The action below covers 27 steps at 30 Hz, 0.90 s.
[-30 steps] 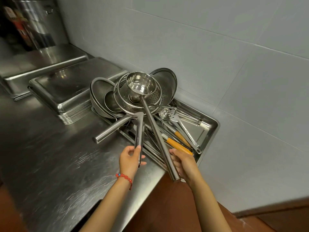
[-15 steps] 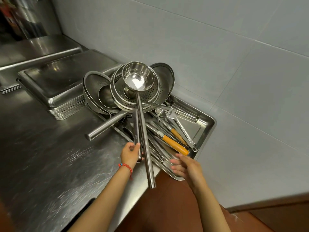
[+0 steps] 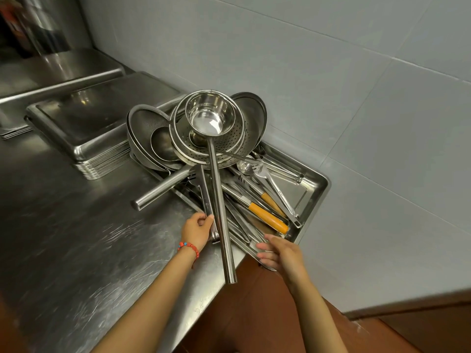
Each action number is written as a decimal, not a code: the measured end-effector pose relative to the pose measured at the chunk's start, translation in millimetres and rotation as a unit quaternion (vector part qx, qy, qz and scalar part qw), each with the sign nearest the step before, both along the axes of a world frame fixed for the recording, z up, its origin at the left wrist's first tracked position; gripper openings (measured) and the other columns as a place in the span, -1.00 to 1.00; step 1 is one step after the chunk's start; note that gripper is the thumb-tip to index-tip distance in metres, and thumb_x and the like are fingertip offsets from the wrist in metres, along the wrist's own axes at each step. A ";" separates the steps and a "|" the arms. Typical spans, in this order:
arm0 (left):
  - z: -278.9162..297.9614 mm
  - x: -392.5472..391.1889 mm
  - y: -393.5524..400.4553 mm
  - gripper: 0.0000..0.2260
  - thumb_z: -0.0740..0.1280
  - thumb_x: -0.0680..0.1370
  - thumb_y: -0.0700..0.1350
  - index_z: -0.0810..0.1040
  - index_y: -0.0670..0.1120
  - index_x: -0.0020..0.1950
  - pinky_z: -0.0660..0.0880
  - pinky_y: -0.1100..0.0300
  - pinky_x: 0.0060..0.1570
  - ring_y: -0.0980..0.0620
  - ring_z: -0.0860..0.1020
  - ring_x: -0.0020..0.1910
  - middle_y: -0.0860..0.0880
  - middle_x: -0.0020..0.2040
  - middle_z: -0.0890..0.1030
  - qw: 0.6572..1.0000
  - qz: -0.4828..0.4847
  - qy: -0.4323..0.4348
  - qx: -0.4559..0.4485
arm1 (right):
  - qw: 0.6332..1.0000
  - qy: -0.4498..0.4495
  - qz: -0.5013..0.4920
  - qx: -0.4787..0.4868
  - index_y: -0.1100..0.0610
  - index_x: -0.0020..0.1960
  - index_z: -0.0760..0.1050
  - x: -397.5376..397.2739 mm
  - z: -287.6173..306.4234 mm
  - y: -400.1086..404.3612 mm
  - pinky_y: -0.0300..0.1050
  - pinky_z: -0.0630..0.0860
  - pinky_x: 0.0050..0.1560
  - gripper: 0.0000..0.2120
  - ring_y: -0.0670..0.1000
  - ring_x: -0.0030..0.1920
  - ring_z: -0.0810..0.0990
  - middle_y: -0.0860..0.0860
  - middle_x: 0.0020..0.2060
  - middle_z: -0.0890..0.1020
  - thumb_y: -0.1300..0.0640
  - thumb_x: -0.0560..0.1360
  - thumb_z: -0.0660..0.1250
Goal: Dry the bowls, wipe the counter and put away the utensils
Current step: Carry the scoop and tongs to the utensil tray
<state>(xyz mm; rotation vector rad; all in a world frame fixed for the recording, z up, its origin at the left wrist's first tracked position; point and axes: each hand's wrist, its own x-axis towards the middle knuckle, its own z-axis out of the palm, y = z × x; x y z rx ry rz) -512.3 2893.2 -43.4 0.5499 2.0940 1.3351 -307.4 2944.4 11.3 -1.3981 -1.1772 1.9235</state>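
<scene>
Ladle (image 3: 219,200) handle points toward person, bowl wallward

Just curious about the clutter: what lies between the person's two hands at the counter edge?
In the head view, the long ladle handle runs down between the left hand and the right hand, with flat metal utensils and the tray's near edge beside it.

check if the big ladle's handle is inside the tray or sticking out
Sticking out: the ladle handle runs past the tray and the counter edge.
</scene>
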 end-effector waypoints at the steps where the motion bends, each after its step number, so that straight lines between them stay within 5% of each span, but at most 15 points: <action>1: 0.7 0.0 -1.9 -0.89 0.31 0.51 -0.09 0.52 -0.10 -0.18 0.59 -0.04 -0.13 -0.19 0.58 -0.20 -0.13 -0.31 0.55 1.000 -0.001 -0.009 0.000 | 1.000 -0.001 -0.002 0.000 0.13 0.00 0.55 -0.3 -0.7 -0.5 -0.24 0.60 -0.37 -0.88 0.02 -0.36 0.64 0.11 -0.25 0.71 0.14 0.52 0.28; 4: 4.4 1.0 -7.8 -0.88 0.29 0.52 -0.09 0.53 -0.12 -0.06 0.59 -0.05 -0.09 -0.17 0.59 -0.13 -0.12 -0.22 0.58 1.000 -0.004 -0.006 -0.009 | 1.000 -0.010 -0.004 0.008 0.14 0.01 0.55 -2.5 -2.7 -1.7 -0.27 0.59 -0.41 -0.88 -0.04 -0.41 0.64 0.05 -0.31 0.71 0.15 0.52 0.28; 9: 13.8 2.0 -26.9 -0.77 0.26 0.54 -0.09 0.51 -0.16 0.14 0.42 0.16 -0.02 -0.08 0.53 0.00 -0.17 0.09 0.57 0.984 -0.037 0.171 -0.034 | 0.986 -0.096 0.025 0.136 0.20 0.16 0.51 -10.1 -4.8 -6.2 -0.29 0.55 -0.32 -0.76 -0.12 -0.35 0.61 0.03 -0.23 0.65 0.15 0.54 0.24; 13: 20.5 -1.2 -48.6 -0.67 0.22 0.56 -0.07 0.41 -0.14 0.29 0.32 -0.02 0.25 -0.12 0.42 0.26 -0.15 0.27 0.48 0.950 -0.118 0.283 -0.057 | 0.870 -0.293 0.117 0.378 0.12 0.33 0.40 -16.5 -4.9 -14.0 -0.16 0.45 0.05 -0.62 -0.01 0.09 0.55 0.01 0.13 0.58 0.03 0.54 0.22; 16: 21.6 -7.0 -63.9 -0.61 0.16 0.57 0.00 0.32 -0.09 0.37 0.21 -0.02 0.34 -0.07 0.32 0.36 -0.10 0.38 0.39 0.922 -0.158 0.338 -0.101 | 0.799 -0.346 0.172 0.461 0.10 0.37 0.33 -23.7 -4.4 -20.9 -0.09 0.36 0.25 -0.59 0.01 0.32 0.38 0.03 0.31 0.46 0.02 0.56 0.19; 27: 25.2 -5.9 -114.0 -0.57 0.10 0.59 0.05 0.22 -0.05 0.43 0.08 0.04 0.40 -0.03 0.16 0.45 -0.06 0.46 0.26 0.902 -0.160 0.365 -0.164 | 0.785 -0.336 0.197 0.482 0.11 0.38 0.31 -30.7 -1.5 -50.1 -0.07 0.32 0.29 -0.57 0.03 0.36 0.34 0.05 0.34 0.43 0.01 0.55 0.19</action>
